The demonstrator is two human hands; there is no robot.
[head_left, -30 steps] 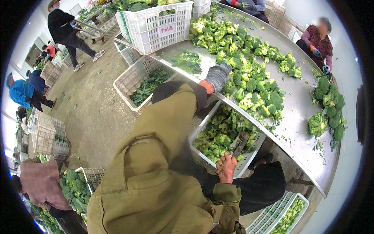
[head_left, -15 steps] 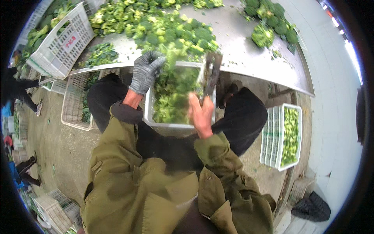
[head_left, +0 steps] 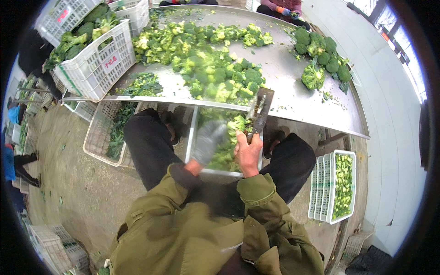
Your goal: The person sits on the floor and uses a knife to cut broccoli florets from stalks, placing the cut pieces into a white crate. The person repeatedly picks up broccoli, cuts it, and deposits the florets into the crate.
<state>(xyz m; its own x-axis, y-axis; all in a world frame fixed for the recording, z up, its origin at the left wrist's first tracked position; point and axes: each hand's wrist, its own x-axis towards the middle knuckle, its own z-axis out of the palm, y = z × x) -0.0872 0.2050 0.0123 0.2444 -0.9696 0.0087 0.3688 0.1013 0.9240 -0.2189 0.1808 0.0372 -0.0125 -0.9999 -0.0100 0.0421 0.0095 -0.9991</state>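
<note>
My bare right hand is closed round a broad, dark-bladed knife, its blade pointing up toward the table edge. A broccoli floret sits at the left of the blade, by my right thumb; which hand bears it I cannot tell. My left hand, in a grey knit glove, is smeared by motion just left of the floret, its fingers unclear. Beneath both hands, between my knees, stands a white crate with cut broccoli in it.
Ahead is a metal table with heaped florets and whole broccoli heads. A white crate of broccoli leans at the left; a leaf crate stands below. Stacked crates are at my right. Other people sit across the table.
My view has tilted up, showing more of the far table. My left hand has moved down from the table edge over the crate. A floret now shows beside the knife.
</note>
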